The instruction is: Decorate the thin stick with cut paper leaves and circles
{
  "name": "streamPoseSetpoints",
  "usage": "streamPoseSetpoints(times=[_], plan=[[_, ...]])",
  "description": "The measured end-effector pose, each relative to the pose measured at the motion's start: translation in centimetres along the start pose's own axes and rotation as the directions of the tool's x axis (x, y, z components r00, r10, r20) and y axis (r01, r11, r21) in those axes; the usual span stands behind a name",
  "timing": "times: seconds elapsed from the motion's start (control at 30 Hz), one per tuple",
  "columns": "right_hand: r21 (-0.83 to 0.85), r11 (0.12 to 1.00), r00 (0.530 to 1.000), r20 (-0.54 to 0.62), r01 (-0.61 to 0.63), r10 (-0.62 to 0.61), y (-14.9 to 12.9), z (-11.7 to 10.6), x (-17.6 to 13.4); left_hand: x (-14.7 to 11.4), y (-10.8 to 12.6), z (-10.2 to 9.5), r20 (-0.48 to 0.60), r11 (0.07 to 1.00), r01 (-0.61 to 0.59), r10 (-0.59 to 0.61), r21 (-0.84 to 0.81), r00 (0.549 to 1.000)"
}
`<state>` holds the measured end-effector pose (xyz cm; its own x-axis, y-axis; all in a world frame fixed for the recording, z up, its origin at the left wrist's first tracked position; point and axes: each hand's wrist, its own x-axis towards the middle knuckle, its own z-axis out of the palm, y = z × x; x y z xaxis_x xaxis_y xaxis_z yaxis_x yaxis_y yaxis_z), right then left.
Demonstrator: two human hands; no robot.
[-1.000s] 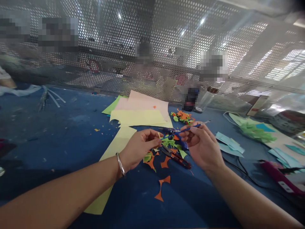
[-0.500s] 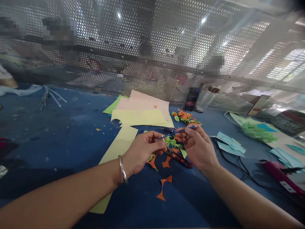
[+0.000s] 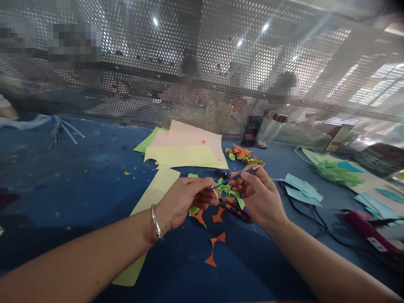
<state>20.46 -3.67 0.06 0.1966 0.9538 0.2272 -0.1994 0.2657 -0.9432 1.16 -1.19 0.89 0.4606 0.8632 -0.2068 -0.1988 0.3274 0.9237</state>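
Observation:
My right hand point(image 3: 260, 191) is closed in a pinch around a thin blue stick point(image 3: 226, 182), which slants down to the left. The stick's lower end reaches the fingertips of my left hand point(image 3: 187, 198). A narrow, pale yellow curved strip point(image 3: 215, 193), seemingly paper, shows at those fingertips, pinched by the left thumb and fingers. Both hands hover above the blue table. Beneath them lie scissors with dark red handles point(image 3: 237, 211), green paper scraps point(image 3: 225, 188) and orange paper scraps point(image 3: 217, 215).
Pale yellow sheets point(image 3: 183, 155) overlap pink paper point(image 3: 195, 136) at the back. A long yellow strip point(image 3: 158, 191) lies left. A jar point(image 3: 274, 130) stands by the perforated metal screen point(image 3: 142, 88). On the right are light blue papers point(image 3: 303, 188), black cable point(image 3: 320, 223) and a magenta power strip point(image 3: 362, 229).
My left thumb has risen and straightened, and the left fingers have shifted round the stick's end. The right hand keeps its pinch on the blue stick. The whole view has shifted slightly.

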Motion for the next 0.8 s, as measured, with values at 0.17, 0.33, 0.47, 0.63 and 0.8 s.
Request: streamPoseSetpoints(times=[0.17,0.33,0.47,0.63,0.8], plan=[[0.046,0.999,1.000,0.010,-0.003,0.002,-0.05,-0.07,0.04,0.17,0.00,-0.36,0.054,0.999,-0.010,0.007,0.045,0.998],[0.043,0.999,1.000,-0.012,-0.002,0.003,-0.11,-0.22,0.24,0.26,-0.05,-0.64,0.103,0.992,-0.067,0.056,0.108,0.993],[0.087,0.996,1.000,-0.020,-0.012,0.014,-0.28,-0.25,0.21,0.02,0.10,-0.35,0.114,0.968,-0.133,0.111,0.211,0.987],[0.112,0.994,1.000,-0.009,-0.021,0.022,-0.43,-0.19,-0.04,0.10,0.31,-0.25,0.115,0.892,-0.252,0.225,0.376,0.967],[0.101,0.994,1.000,0.004,-0.028,0.028,-0.43,-0.25,-0.21,0.49,0.46,-0.75,0.164,0.800,-0.330,0.287,0.501,0.944]])
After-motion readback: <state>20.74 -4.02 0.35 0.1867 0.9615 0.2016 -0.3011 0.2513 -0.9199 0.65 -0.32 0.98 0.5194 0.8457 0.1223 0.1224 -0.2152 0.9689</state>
